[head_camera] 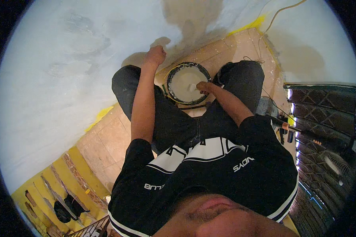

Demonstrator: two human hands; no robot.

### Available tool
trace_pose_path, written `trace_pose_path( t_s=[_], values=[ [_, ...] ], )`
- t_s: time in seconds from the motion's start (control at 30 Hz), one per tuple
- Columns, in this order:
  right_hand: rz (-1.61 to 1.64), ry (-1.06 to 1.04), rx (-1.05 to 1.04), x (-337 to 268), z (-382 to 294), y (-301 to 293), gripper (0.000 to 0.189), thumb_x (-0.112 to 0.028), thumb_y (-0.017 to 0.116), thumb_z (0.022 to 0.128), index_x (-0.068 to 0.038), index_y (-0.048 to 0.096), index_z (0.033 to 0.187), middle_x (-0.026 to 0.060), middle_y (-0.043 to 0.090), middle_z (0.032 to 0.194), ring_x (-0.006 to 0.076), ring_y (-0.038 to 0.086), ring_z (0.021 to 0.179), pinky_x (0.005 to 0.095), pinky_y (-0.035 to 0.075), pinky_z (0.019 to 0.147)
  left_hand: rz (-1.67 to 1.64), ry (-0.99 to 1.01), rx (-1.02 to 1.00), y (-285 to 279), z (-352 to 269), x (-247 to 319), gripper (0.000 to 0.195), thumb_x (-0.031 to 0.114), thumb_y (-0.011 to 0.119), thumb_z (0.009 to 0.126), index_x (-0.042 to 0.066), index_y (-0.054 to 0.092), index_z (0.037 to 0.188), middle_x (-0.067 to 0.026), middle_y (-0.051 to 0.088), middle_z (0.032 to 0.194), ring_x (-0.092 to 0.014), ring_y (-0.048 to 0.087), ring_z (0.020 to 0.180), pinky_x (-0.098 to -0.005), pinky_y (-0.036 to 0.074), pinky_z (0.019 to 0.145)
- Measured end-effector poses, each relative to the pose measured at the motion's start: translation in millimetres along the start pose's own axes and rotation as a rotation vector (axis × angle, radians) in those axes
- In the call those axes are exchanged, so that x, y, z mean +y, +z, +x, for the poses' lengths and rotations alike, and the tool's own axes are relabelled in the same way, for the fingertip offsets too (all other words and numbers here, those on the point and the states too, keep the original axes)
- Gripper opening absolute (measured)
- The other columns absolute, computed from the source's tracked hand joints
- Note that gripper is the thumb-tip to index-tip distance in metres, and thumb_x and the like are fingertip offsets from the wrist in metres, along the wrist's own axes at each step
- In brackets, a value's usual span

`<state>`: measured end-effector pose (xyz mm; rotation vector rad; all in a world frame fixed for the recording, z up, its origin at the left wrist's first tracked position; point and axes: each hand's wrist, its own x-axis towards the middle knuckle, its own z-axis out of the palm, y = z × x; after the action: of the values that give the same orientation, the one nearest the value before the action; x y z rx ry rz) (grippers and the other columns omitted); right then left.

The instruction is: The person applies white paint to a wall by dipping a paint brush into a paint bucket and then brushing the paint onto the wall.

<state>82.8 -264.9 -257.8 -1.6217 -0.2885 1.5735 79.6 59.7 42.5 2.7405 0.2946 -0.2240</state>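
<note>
A round black bucket [171, 94] stands on the floor between my knees, with a pale, creamy mixture [184, 78] in it. Over its right side is my right hand [203, 87], with its fingers closed around a small tool whose whitish end [192, 87] is at the mixture; the tool's kind is unclear. My left hand [156, 55] is raised in front of the wall [112, 50], above and left of the bucket, fingers curled. Whether it holds anything or touches the wall cannot be told. Damp-looking grey patches mark the wall farther left.
Tiled floor [106, 142] runs along the wall, with yellow paint at its edge. A thin cable [274, 19] hangs at the upper right corner. Dark metal lattice [317, 103] stands on the right, with several small objects near it. Striped yellow surface [86, 169] lies lower left.
</note>
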Motion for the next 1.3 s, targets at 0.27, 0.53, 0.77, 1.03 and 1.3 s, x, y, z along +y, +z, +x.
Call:
trace_pose_path(
  t_s=[0.27, 0.53, 0.77, 1.03, 1.3],
  values=[
    [-1.080, 0.144, 0.379, -47, -15, 33, 0.039, -0.026, 0.056, 0.086, 0.009, 0.063, 0.102, 0.0249, 0.067, 0.095, 0.0357, 0.067, 0.088, 0.0463, 0.054, 0.073, -0.025, -0.021, -0.008, -4, 0, 7, 0.027, 0.026, 0.059, 0.087, 0.002, 0.064, 0.099, -0.0248, 0.065, 0.106, -0.042, 0.061, 0.103, -0.0492, 0.050, 0.087],
    [-0.919, 0.177, 0.323, -104, -45, 59, 0.041, -0.022, 0.051, 0.085, 0.008, 0.061, 0.111, 0.0288, 0.063, 0.113, 0.0411, 0.062, 0.107, 0.0482, 0.051, 0.088, -0.059, -0.037, -0.071, -3, 5, -2, 0.031, 0.029, 0.059, 0.087, 0.004, 0.064, 0.105, -0.0249, 0.065, 0.107, -0.042, 0.061, 0.104, -0.0492, 0.050, 0.088],
    [-0.800, 0.167, 0.451, -117, -50, 62, 0.043, -0.023, 0.053, 0.083, 0.007, 0.061, 0.112, 0.0293, 0.062, 0.115, 0.0428, 0.062, 0.107, 0.0487, 0.050, 0.092, -0.013, -0.061, -0.043, -4, -1, -2, 0.030, 0.029, 0.058, 0.089, 0.004, 0.063, 0.104, -0.0231, 0.065, 0.109, -0.041, 0.062, 0.104, -0.0492, 0.050, 0.088],
    [-0.699, 0.273, 0.499, -110, -38, 65, 0.045, -0.026, 0.054, 0.084, 0.005, 0.060, 0.115, 0.0282, 0.062, 0.117, 0.0399, 0.060, 0.111, 0.0480, 0.050, 0.092, -0.004, -0.055, -0.007, -11, -7, 5, 0.030, 0.029, 0.059, 0.089, 0.003, 0.063, 0.105, -0.0235, 0.065, 0.106, -0.041, 0.062, 0.103, -0.0502, 0.050, 0.087],
    [-0.657, 0.183, 0.586, -79, -23, 60, 0.044, -0.024, 0.053, 0.085, 0.006, 0.060, 0.116, 0.0293, 0.062, 0.115, 0.0392, 0.061, 0.109, 0.0473, 0.051, 0.091, 0.003, -0.004, 0.056, -1, 0, -1, 0.027, 0.029, 0.058, 0.088, 0.005, 0.063, 0.100, -0.0224, 0.066, 0.103, -0.041, 0.062, 0.101, -0.0508, 0.049, 0.087]
  ],
)
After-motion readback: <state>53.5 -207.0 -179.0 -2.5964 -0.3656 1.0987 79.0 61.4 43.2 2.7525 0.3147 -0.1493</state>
